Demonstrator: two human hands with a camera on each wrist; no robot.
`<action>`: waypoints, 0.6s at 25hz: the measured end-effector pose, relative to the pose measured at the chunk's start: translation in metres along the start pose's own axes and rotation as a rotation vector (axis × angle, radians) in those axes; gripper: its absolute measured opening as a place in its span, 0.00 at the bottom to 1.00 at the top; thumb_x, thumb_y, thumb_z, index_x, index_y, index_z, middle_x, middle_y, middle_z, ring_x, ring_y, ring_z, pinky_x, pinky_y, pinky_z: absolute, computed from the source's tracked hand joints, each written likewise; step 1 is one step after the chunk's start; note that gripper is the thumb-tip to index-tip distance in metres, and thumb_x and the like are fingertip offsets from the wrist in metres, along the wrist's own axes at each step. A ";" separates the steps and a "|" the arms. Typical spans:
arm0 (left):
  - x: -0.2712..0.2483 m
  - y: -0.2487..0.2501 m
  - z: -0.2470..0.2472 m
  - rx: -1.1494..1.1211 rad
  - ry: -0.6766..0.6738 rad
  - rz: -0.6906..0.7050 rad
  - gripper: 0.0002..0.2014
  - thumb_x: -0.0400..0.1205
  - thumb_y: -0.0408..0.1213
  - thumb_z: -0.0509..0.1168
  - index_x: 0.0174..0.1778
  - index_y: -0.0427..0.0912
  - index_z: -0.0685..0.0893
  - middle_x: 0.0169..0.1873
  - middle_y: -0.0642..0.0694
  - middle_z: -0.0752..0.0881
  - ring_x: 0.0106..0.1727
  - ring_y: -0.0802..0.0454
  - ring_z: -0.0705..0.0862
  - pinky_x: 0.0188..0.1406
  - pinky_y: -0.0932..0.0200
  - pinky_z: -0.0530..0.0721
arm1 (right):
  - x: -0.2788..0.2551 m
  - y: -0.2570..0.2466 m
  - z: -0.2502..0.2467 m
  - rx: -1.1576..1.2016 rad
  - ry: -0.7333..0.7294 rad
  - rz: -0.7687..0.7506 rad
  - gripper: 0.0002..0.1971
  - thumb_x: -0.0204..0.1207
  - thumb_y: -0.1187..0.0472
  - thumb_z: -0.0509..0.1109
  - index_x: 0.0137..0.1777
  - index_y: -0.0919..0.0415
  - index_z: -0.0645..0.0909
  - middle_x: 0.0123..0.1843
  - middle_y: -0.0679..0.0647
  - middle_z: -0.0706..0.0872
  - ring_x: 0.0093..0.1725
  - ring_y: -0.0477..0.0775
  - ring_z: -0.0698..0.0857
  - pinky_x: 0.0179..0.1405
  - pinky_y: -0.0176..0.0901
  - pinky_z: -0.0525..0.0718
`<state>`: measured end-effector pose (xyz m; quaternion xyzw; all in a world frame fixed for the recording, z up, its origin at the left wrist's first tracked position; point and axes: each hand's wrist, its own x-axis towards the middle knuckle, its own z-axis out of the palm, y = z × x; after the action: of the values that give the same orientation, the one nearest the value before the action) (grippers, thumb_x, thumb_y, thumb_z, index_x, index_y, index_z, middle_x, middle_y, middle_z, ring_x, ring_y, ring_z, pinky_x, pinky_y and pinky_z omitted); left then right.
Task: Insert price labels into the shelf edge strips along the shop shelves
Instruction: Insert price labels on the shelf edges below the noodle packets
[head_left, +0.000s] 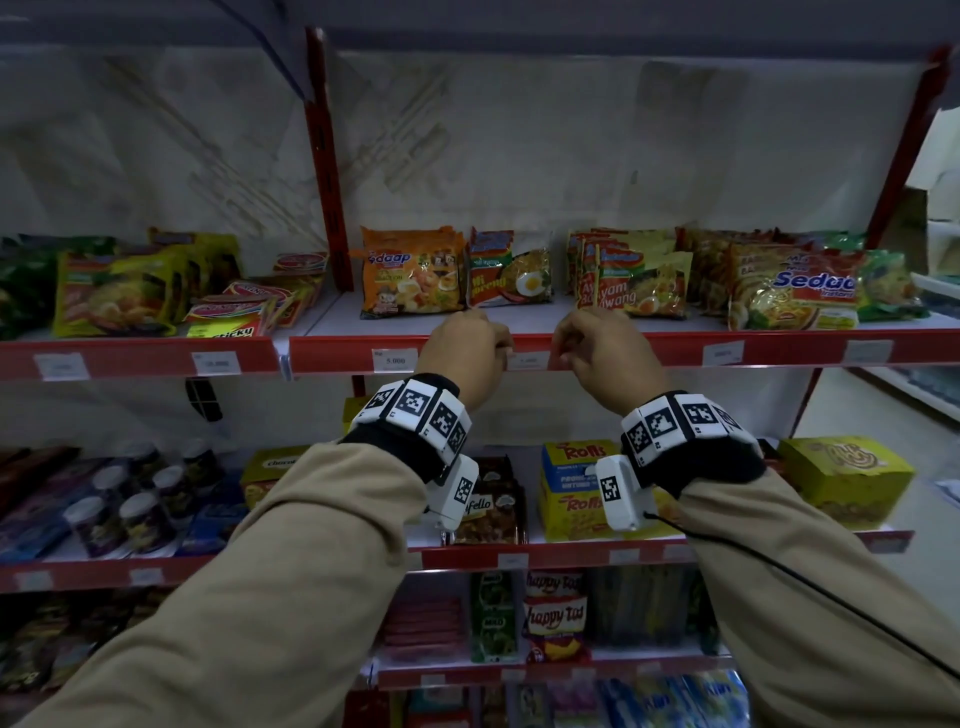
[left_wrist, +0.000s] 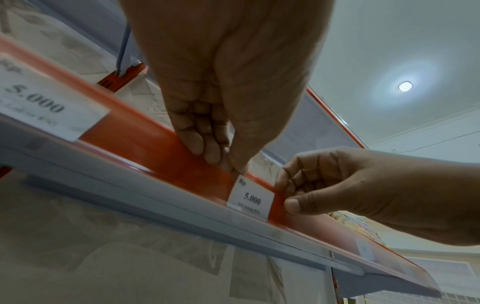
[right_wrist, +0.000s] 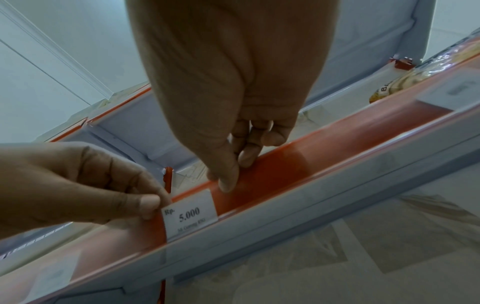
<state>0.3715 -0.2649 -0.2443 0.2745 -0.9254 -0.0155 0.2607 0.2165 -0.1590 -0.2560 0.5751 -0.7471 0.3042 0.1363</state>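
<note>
The price label (left_wrist: 250, 199) marked 5.000 sits in the red shelf edge strip (left_wrist: 145, 142) between your hands, thin, light and bendy, so your left hand (left_wrist: 223, 86) and right hand (left_wrist: 363, 195) pinch its corners with curled fingers.

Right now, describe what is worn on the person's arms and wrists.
Both arms wear beige long sleeves. Each wrist has a black band ringed with white square tiles printed with black coded markers. A white camera block with its own marker hangs below each. A thin black cable trails from the right one. The hands are bare.
</note>
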 end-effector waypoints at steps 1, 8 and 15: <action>-0.001 0.000 -0.001 -0.026 0.016 0.006 0.10 0.84 0.39 0.61 0.55 0.45 0.86 0.52 0.43 0.82 0.55 0.43 0.79 0.51 0.51 0.78 | -0.001 0.000 -0.001 -0.020 0.002 0.005 0.09 0.73 0.68 0.70 0.50 0.55 0.82 0.53 0.53 0.83 0.57 0.57 0.75 0.56 0.51 0.76; -0.005 0.003 -0.002 0.006 0.073 0.066 0.07 0.83 0.41 0.62 0.50 0.42 0.82 0.50 0.45 0.81 0.55 0.45 0.77 0.52 0.48 0.79 | -0.008 0.015 -0.009 -0.138 0.055 0.036 0.09 0.72 0.61 0.74 0.51 0.55 0.81 0.56 0.55 0.81 0.61 0.60 0.74 0.58 0.55 0.77; 0.006 0.050 0.023 0.290 0.206 -0.032 0.14 0.79 0.51 0.61 0.54 0.46 0.79 0.54 0.45 0.78 0.59 0.44 0.73 0.57 0.48 0.70 | -0.023 0.071 -0.041 -0.274 0.093 0.078 0.13 0.69 0.55 0.77 0.51 0.54 0.81 0.58 0.56 0.80 0.59 0.61 0.74 0.55 0.53 0.74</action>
<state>0.3307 -0.2288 -0.2531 0.3242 -0.8819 0.1420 0.3115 0.1503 -0.1047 -0.2578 0.5068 -0.7962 0.2309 0.2362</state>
